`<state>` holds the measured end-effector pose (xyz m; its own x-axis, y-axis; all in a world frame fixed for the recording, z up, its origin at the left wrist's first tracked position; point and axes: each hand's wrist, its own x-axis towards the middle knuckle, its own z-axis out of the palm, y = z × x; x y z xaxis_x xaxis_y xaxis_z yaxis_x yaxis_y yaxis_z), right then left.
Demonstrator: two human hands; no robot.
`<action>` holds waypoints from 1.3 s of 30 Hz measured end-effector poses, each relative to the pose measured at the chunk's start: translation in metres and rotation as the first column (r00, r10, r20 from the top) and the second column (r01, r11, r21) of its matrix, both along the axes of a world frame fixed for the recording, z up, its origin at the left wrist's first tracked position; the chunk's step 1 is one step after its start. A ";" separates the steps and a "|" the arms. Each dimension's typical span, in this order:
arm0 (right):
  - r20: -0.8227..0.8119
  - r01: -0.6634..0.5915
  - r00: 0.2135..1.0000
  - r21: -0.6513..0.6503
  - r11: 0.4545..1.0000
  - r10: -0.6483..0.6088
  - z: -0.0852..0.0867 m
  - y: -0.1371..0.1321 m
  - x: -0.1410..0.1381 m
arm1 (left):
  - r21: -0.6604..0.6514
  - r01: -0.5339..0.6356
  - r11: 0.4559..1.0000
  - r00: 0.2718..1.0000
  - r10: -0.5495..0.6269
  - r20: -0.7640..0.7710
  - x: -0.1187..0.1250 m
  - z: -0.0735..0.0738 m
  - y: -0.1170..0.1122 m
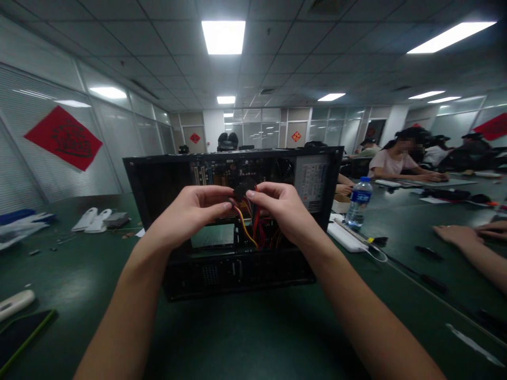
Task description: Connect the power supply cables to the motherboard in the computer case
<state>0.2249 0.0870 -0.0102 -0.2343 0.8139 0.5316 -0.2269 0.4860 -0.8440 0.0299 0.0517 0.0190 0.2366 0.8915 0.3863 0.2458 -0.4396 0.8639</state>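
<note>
An open black computer case (pixel 241 272) stands on the green table in front of me, its inside facing me. My left hand (pixel 200 206) reaches in from the left, thumb and forefinger pinched on a cable connector (pixel 233 202) with yellow and red wires (pixel 246 231) hanging from it. From the other side my right hand (pixel 273 203) has its fingers closed on the cable bundle, close to the left fingertips. A dark round part (pixel 242 188) shows between the hands. Behind them is the motherboard (pixel 225 171), and at upper right sits the power supply (pixel 311 182).
Right of the case are a water bottle (pixel 359 203), a white power bank-like block (pixel 346 236) and black cables (pixel 420 275). Another person's arm (pixel 471 248) rests at far right. A phone (pixel 24 335) and white pieces (pixel 92 220) lie on the left.
</note>
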 end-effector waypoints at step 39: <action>0.120 0.098 0.603 0.970 0.222 -0.789 -0.033 0.034 -0.001 | 0.147 -0.105 0.983 0.994 0.101 0.039 0.010 -0.019 0.028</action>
